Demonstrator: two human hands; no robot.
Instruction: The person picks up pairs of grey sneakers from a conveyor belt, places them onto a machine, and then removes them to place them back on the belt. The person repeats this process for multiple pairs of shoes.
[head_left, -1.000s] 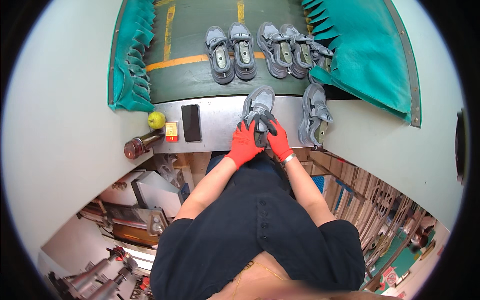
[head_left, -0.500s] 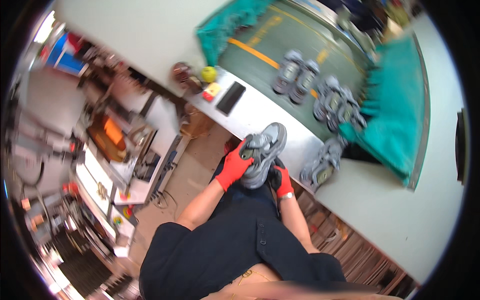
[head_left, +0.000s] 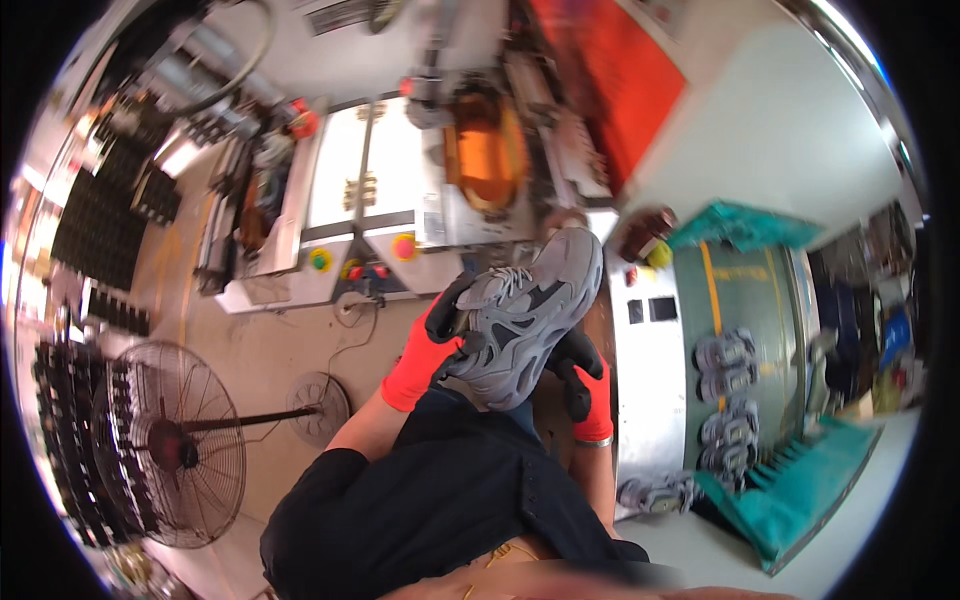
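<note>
A grey sneaker (head_left: 535,315) with light laces and a chunky sole is held up in front of my body, its toe pointing up and to the right. My left hand (head_left: 430,345), in a red glove with black fingers, is closed around its heel and collar. At the sole side, my right hand (head_left: 588,390) in a matching glove has curled fingers against the shoe; some fingertips are hidden behind it. A machine (head_left: 400,240) with white plates, an orange-lit opening and coloured buttons stands ahead of the sneaker.
At right, a metal-edged table (head_left: 645,400) runs beside a green conveyor belt (head_left: 700,300) carrying several grey shoes (head_left: 727,365). Teal curtains (head_left: 790,500) hang at its openings. A floor fan (head_left: 175,445) stands at left, its cable on the floor. Black racks (head_left: 95,225) line the far left.
My view has turned left, so the machine lies ahead and the conveyor has shifted to the right. The sneaker stays between both hands and appears closer, its side and sole facing me more.
</note>
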